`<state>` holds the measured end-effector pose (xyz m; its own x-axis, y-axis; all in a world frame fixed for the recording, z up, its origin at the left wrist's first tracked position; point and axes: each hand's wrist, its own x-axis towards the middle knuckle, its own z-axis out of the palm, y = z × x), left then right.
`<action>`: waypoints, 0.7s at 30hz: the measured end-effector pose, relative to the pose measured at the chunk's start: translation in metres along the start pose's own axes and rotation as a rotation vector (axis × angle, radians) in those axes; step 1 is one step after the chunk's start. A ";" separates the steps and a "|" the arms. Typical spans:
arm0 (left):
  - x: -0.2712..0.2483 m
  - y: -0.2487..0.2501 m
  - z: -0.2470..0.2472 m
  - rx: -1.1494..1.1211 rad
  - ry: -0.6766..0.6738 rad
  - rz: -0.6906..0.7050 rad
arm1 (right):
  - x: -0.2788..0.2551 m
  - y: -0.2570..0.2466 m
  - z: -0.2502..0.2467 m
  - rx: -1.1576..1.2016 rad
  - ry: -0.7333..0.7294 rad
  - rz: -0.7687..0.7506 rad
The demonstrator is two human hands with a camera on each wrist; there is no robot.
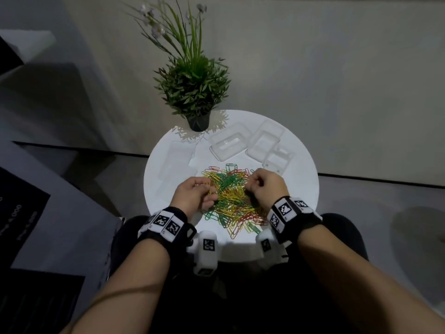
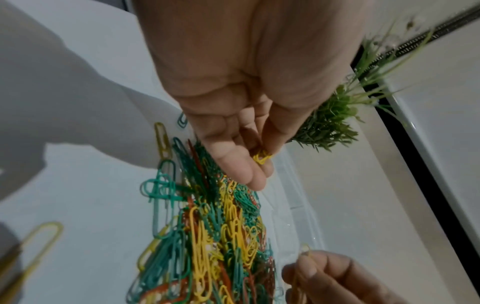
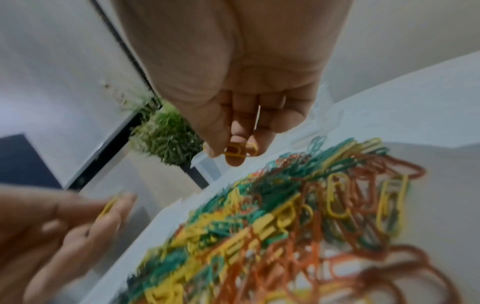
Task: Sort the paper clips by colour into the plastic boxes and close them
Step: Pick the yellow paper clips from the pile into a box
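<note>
A heap of yellow, green and orange-red paper clips (image 1: 232, 198) (image 2: 207, 236) (image 3: 285, 226) lies on the near half of the round white table (image 1: 301, 165). My left hand (image 1: 195, 196) (image 2: 249, 144) hovers over the heap's left edge, fingers curled, pinching yellow clips (image 2: 262, 157). My right hand (image 1: 265, 186) (image 3: 233, 133) is over the heap's right side, fingers curled round yellow clips (image 3: 236, 151). Clear plastic boxes stand open behind the heap: one (image 1: 228, 144) in the middle, another (image 1: 265, 139) to its right, and a flat clear piece (image 1: 177, 162) at the left.
A potted green plant (image 1: 195, 92) stands at the table's far edge. A smaller clear lid or box (image 1: 279, 160) lies at the right, close to my right hand. Dark furniture and a printed board (image 1: 29, 213) are off to the left, below table level.
</note>
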<state>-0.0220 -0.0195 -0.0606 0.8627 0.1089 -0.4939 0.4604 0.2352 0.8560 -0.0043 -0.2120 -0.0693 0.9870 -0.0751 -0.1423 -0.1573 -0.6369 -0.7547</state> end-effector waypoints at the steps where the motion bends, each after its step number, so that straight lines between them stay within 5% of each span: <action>1: 0.000 0.002 0.001 -0.005 -0.001 -0.015 | 0.000 0.002 -0.003 0.054 0.026 0.008; 6: 0.005 0.012 0.010 0.097 0.012 -0.114 | 0.005 0.005 -0.012 0.193 -0.013 0.081; 11: 0.015 0.011 0.027 1.136 -0.056 0.345 | 0.005 0.007 -0.018 0.114 -0.025 0.095; 14: 0.019 0.009 0.036 1.503 -0.170 0.407 | 0.010 0.010 -0.018 0.020 -0.077 0.046; 18: 0.021 0.005 0.041 1.601 -0.150 0.510 | 0.024 0.002 -0.004 -0.207 -0.101 -0.018; 21: 0.024 0.001 0.032 1.422 -0.143 0.517 | 0.032 -0.006 0.008 -0.370 -0.128 -0.005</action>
<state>0.0056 -0.0473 -0.0661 0.9615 -0.2263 -0.1558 -0.1485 -0.9051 0.3984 0.0283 -0.2040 -0.0743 0.9718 0.0097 -0.2355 -0.1068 -0.8726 -0.4767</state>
